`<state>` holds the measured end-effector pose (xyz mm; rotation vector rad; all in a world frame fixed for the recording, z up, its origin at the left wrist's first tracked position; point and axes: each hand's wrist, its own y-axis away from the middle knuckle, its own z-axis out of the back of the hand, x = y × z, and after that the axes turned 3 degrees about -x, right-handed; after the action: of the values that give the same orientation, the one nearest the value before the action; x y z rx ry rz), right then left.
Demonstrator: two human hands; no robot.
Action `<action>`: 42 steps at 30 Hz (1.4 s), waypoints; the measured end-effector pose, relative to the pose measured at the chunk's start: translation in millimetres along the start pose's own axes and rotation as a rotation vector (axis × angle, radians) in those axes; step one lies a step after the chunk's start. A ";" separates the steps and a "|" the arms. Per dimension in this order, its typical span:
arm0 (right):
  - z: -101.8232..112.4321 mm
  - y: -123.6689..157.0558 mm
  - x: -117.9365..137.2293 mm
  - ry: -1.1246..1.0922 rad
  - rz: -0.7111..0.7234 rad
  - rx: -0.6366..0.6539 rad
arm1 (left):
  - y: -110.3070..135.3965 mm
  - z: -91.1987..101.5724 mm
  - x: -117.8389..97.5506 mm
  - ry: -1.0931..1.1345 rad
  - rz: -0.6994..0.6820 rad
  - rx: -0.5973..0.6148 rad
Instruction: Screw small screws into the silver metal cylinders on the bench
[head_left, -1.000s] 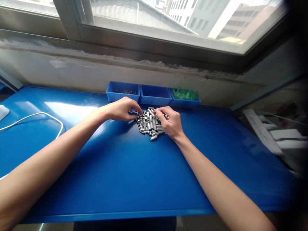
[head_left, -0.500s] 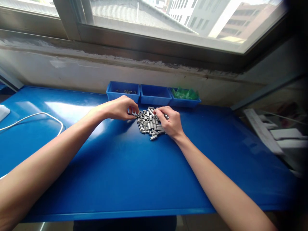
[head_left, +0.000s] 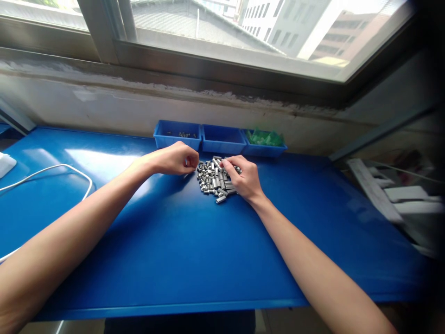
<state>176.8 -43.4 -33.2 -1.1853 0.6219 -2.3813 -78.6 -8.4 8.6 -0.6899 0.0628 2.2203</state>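
Observation:
A pile of small silvery metal pieces (head_left: 208, 178) lies on the blue table, with short screw-like ones at its left and longer hexagonal spacers (head_left: 227, 185) at its right. At the pile's left edge is my left hand (head_left: 179, 158), fingers curled and tips pressed together; whatever they may pinch is hidden. My right hand (head_left: 246, 177) rests over the pile's right side. Its thumb and bent fingers close in on the pieces at the top of the pile, and I cannot make out what is between them.
Behind the pile stand three blue bins: the left bin (head_left: 177, 141) with a few small metal parts, the middle bin (head_left: 222, 147), and the right bin (head_left: 266, 150) with green-tinted plastic. A white cable (head_left: 69, 166) crosses the blue table (head_left: 194, 260) at left. Wall and window rise behind.
The fingers of my left hand have drawn closer together at the pile's edge. My right hand stays at nearly the same spot on the pile. The view has shifted slightly.

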 end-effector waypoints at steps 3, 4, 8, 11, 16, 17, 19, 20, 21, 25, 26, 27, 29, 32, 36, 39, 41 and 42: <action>0.1 0.0 0.3 0.005 0.000 0.000 | 0.2 0.4 0.2 0.039 0.011 -0.005; 0.2 0.0 0.3 0.005 -0.001 0.000 | 0.2 0.5 0.9 0.045 0.011 -0.008; 0.2 0.0 0.3 -0.001 -0.005 0.000 | 0.0 1.2 3.4 0.059 0.007 -0.043; 0.3 -0.1 0.2 -0.001 -0.005 0.006 | -0.4 2.0 1.8 0.167 0.017 -0.114; 0.3 -0.1 -0.1 0.004 -0.004 0.011 | -3.3 2.3 -5.8 0.402 -0.003 -0.144; 0.3 -0.1 -0.1 0.004 -0.005 0.011 | -4.3 2.2 -6.4 0.422 0.011 -0.176; 0.3 -0.1 -0.2 0.001 -0.009 0.011 | -6.0 1.9 -5.4 0.440 0.076 -0.341; 0.3 -0.1 -0.1 -0.001 -0.010 0.011 | -6.6 1.8 -3.8 0.437 0.117 -0.469; 0.4 -0.1 0.0 -0.002 -0.012 0.012 | -6.9 1.8 -1.4 0.429 0.159 -0.605; 0.8 -0.2 0.3 0.000 -0.015 0.019 | -6.3 1.7 10.6 0.407 0.256 -0.883; 0.8 -0.2 0.3 0.001 -0.015 0.019 | -6.2 1.3 12.8 0.413 0.257 -0.875; 0.9 -0.1 0.2 0.003 -0.014 0.019 | -6.3 0.6 14.2 0.419 0.248 -0.855; 0.9 -0.1 0.1 0.005 -0.013 0.015 | -7.0 -0.8 14.2 0.400 0.207 -0.814; 0.7 0.0 0.2 0.009 -0.011 0.012 | -7.8 -1.4 7.9 0.278 0.149 -0.713; 0.5 -0.1 1.0 0.016 -0.006 0.016 | -5.1 1.7 -3.0 0.120 0.019 -0.375; 0.6 -0.3 1.3 0.020 -0.012 0.017 | -3.0 1.7 -6.9 0.013 -0.087 -0.150; 0.8 -0.3 1.4 0.024 -0.020 0.017 | -2.8 -0.8 -6.6 -0.032 -0.116 -0.068; 0.9 -0.2 1.6 0.026 -0.023 0.017 | -3.0 -2.5 -5.8 -0.044 -0.123 -0.047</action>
<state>176.6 -44.2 -31.6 -1.1615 0.5979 -2.4196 -72.3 -11.0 9.9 -0.6531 -0.0530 2.1238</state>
